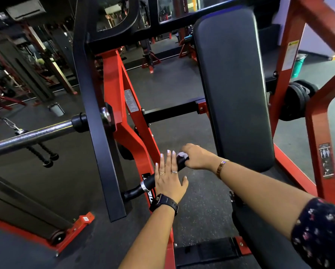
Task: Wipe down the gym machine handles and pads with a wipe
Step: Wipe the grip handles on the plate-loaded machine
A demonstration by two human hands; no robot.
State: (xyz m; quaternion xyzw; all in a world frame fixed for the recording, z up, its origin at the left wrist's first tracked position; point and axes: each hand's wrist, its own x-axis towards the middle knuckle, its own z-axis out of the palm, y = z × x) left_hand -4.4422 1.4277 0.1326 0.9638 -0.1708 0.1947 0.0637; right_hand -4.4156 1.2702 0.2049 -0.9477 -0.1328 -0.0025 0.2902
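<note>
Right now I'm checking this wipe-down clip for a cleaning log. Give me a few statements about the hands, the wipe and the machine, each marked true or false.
1. The right hand grips a white wipe round the end of the black handle. True.
2. The left hand is curled tight round the handle. False: its fingers are straight, laid across it.
3. The wipe is pressed on the back pad. False: it is at the handle; neither hand touches the pad.
4. A black watch sits on the left wrist. True.
5. The chrome bar carries weight plates. False: its visible length is bare.
</note>
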